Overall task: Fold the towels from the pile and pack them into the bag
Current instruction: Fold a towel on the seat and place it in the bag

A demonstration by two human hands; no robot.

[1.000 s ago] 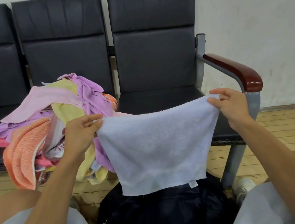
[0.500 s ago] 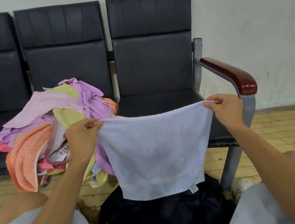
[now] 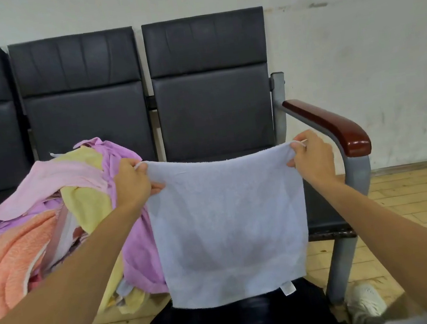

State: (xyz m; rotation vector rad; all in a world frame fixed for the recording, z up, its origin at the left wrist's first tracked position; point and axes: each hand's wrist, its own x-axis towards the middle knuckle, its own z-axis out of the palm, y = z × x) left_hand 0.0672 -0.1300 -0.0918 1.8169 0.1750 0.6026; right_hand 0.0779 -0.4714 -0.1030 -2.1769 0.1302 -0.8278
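I hold a pale blue towel (image 3: 228, 227) spread in the air before the front edge of the end seat of a black bench (image 3: 213, 102). My left hand (image 3: 132, 181) and right hand (image 3: 313, 159) each pinch an upper corner, thumb and curled fingers clamped on the hem. The cloth hangs flat and free, its top edge sagging a little between the grips, its lower hem and small white label (image 3: 288, 287) just above the dark bag (image 3: 240, 322) on the floor. The pile (image 3: 53, 222) of pink, yellow, purple and orange towels sits on the middle seat and spills over its front edge, just beside my left hand. I judge the towel light, soft and limp (thin enough that dark shapes show through it), so it will hold no shape by itself and will droop wherever it is unsupported. It looks neither slippery nor fragile. The corners seem the right hold: bringing them together should halve it cleanly, provided the hem stays taut. The wooden armrest (image 3: 331, 125) stands close to my right hand.
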